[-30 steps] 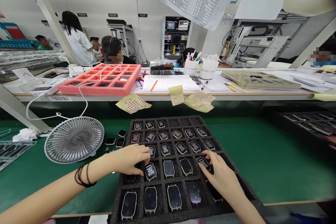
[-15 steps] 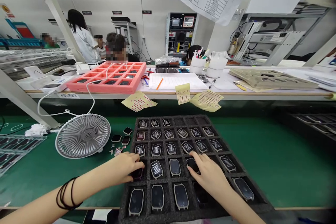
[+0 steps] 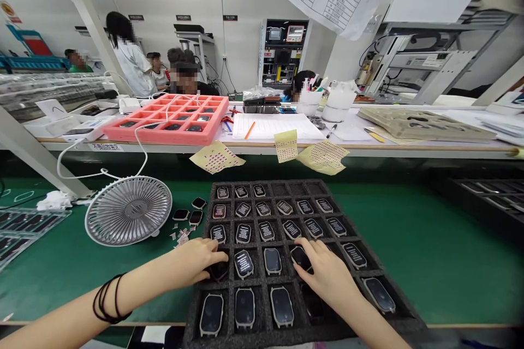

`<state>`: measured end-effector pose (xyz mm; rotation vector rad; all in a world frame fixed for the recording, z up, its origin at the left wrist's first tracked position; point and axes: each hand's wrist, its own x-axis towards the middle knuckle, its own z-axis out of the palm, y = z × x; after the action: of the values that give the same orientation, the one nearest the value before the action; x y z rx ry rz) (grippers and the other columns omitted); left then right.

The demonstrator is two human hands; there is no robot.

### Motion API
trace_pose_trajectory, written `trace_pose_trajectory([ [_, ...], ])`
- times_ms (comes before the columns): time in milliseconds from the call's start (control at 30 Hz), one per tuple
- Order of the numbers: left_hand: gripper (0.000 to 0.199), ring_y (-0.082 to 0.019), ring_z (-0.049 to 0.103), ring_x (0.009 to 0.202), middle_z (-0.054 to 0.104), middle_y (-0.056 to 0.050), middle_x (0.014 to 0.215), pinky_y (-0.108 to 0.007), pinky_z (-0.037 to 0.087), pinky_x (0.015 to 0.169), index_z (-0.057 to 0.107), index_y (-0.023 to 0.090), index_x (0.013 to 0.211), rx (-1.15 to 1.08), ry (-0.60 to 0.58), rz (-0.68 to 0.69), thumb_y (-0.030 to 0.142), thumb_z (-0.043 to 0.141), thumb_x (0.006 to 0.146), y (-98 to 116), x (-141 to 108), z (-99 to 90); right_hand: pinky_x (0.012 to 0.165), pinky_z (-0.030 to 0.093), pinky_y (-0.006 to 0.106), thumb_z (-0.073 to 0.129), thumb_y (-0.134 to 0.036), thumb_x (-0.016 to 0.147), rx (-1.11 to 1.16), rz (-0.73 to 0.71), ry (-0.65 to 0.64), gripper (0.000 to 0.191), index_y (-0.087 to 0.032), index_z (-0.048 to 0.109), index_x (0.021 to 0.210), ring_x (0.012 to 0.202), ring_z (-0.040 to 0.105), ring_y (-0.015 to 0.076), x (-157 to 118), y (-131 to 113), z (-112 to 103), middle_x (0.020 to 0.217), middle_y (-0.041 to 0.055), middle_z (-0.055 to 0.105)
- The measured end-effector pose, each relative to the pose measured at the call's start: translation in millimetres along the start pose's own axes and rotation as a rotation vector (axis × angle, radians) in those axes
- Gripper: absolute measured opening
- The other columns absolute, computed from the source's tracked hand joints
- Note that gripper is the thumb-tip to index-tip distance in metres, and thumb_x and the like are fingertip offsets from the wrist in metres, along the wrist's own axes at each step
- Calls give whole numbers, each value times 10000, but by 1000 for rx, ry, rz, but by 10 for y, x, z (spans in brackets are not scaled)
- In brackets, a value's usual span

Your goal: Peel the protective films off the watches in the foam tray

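A black foam tray [image 3: 289, 190] lies in front of me, with strapless smartwatch bodies in most of its pockets. My left hand [image 3: 201, 258] reaches into the left column, thumb and fingers closed about a dark-screened smartwatch [image 3: 220, 271], partly covered. Further right, my right hand [image 3: 327, 271] has thumb and index finger on opposite edges of another dark smartwatch [image 3: 300, 258], still in its pocket. Between the hands lie a smartwatch with lit white text [image 3: 244, 264] and one with a blank screen [image 3: 273, 261]. My right wrist shades a smartwatch in the nearest row.
A round fan [image 3: 135, 210] stands left of the tray, near several loose watches [image 3: 180, 215] and small scraps. The shelf behind holds a pink foam tray [image 3: 196, 136], papers and pen cups. Another dark tray [image 3: 487, 202] sits at right. People are across the shelf.
My left hand has shifted slightly right, and the watch at its fingers has moved a little with it. My right hand stays almost in place.
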<state>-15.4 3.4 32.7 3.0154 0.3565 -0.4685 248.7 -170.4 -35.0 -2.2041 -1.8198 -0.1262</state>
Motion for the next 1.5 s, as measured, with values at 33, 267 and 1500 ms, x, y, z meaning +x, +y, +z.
trace_pose_trajectory([
  [33,463,-259,648,904,627,-72,1010,-301,494,728,572,251,1169,6,-1,0,144,715,742,-4,10,-5,637,521,316,553,-187,778,15,-4,6,290,-230,542,1064,826,636,233,0,1,0,860,53,665],
  [267,356,-249,655,876,634,-59,942,-275,479,679,596,229,1066,9,-11,46,184,738,742,-37,94,-8,626,516,311,523,-172,769,155,14,-5,236,-259,515,987,836,625,223,27,5,-15,875,31,655],
  [1500,408,-254,674,822,677,-32,944,-309,498,680,609,244,1064,67,-54,109,220,784,696,-82,145,-117,656,516,302,561,-132,746,201,70,-14,225,-248,472,917,825,624,204,9,15,34,871,19,614],
])
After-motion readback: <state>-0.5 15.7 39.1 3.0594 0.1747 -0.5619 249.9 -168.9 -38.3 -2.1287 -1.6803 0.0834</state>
